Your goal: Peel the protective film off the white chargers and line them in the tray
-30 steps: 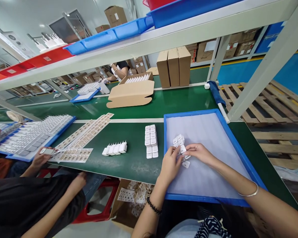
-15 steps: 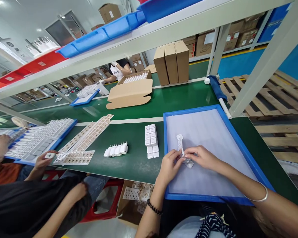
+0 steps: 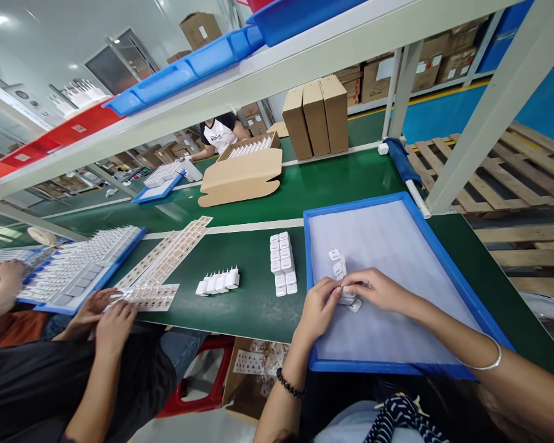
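Plug adapters [image 3: 338, 269] have shifted; can't tell whether left grip [image 3: 319, 306] or right grip [image 3: 375, 288] clasps one; best nudge lightly

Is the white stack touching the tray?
Apart. The head view shows a strip of green table between the stack and the tray.

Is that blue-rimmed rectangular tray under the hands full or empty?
Neither: the blue-rimmed rectangular tray holds a few small white plastic blocks; most of its pale lining shows.

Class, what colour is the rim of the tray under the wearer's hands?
The tray rim is blue, best seen in the head view.
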### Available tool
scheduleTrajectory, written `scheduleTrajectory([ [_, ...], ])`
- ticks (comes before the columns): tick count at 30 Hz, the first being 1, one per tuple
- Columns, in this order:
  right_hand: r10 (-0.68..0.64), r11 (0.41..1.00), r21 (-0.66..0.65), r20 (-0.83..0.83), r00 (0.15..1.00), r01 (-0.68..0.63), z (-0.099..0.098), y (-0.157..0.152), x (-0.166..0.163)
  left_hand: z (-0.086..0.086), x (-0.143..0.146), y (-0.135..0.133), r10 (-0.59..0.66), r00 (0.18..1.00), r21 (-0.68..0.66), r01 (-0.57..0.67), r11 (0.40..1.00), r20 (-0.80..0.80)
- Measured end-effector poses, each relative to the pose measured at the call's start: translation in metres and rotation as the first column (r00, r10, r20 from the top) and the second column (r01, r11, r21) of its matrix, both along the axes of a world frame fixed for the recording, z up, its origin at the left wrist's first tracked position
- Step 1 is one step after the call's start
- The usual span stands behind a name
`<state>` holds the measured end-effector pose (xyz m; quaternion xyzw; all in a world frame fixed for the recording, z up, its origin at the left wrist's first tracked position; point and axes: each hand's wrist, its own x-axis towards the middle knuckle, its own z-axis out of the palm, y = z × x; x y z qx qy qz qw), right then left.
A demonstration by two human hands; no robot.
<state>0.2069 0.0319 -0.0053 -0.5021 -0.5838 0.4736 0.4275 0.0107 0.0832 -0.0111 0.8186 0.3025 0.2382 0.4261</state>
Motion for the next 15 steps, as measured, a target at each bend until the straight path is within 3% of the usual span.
scheduleTrajectory([
  [4, -0.037, 0.998, -0.048, -0.093, 0.995, 0.032, 0.000, 0.003, 0.005, -0.007, -0.002, 0.000, 0.216, 0.969, -0.019, -0.215, 0.976, 0.121],
  [7, -0.095, 0.993, -0.077, -0.151, 0.984, 0.085, -0.001, 0.007, 0.022, -0.015, -0.009, 0.001, 0.441, 0.878, -0.023, -0.445, 0.895, 0.184],
  [9, -0.152, 0.986, -0.100, -0.175, 0.973, 0.136, -0.005, 0.010, 0.037, -0.018, -0.015, 0.002, 0.527, 0.826, -0.022, -0.534, 0.845, 0.202],
  [11, -0.196, 0.976, -0.131, -0.190, 0.962, 0.173, -0.011, 0.014, 0.047, -0.019, -0.019, 0.002, 0.527, 0.828, -0.012, -0.535, 0.845, 0.194],
  [15, -0.214, 0.966, -0.195, -0.221, 0.952, 0.171, -0.023, 0.019, 0.047, -0.014, -0.015, -0.001, 0.406, 0.911, 0.103, -0.412, 0.906, 0.070],
])
